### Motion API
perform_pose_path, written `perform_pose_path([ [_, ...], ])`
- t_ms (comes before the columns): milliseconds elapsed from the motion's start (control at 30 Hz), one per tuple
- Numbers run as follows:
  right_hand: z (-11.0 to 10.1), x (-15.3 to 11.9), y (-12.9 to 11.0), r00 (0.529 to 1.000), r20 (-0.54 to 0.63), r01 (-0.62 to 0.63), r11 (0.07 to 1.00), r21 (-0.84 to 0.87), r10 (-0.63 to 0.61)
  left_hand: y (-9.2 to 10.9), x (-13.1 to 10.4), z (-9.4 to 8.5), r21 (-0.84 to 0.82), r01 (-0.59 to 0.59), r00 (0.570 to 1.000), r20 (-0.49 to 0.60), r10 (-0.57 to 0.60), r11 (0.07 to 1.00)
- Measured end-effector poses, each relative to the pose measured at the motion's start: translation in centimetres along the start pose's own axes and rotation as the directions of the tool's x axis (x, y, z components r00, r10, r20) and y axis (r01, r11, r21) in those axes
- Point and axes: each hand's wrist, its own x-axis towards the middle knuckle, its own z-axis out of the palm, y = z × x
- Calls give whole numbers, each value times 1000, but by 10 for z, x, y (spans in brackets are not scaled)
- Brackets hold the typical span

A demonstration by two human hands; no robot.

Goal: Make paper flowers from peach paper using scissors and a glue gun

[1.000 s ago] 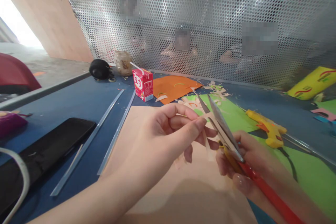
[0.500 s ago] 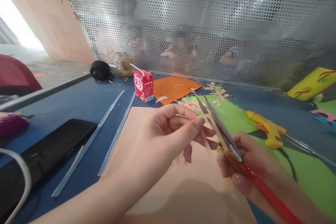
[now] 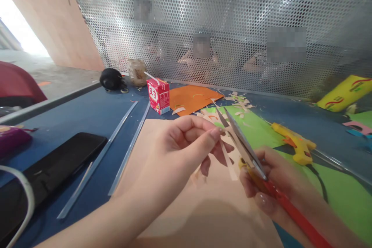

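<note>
Head view: the gap narrows

Across the blue surface [image 3: 78, 118] lies a tan sheet [image 3: 174, 219], and above it I see both of the person's hands. The left hand [image 3: 186, 149] has drifted slightly left, its thumb and forefinger pinching a strip [image 3: 231, 169] of paper; the right hand [image 3: 280, 174] has its fingers wrapped round the handles of the scissors [image 3: 276, 192]. Those blades [image 3: 245, 144] stand only a little apart, nearer each other than half a second ago, which I take for a cut in progress. The strip seems to reach from the left fingers to the blades, a narrow tail hanging over the sheet; whether it is severed, I cannot tell.

As for writing, the yellow packet [image 3: 345, 93] at far right bears red markings too blurred to read. On the smaller red carton [image 3: 159, 96], just beyond the sheet, are bold characters, seemingly 又寸; its fine print is illegible.
</note>
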Motion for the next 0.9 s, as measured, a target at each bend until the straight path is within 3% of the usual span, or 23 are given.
perform_pose_path([
  [900, -2, -2, 5, 995, 36, -95, 994, 48, 93, 0, 1, -1, -50, -53, 998, -41, 51, 997],
])
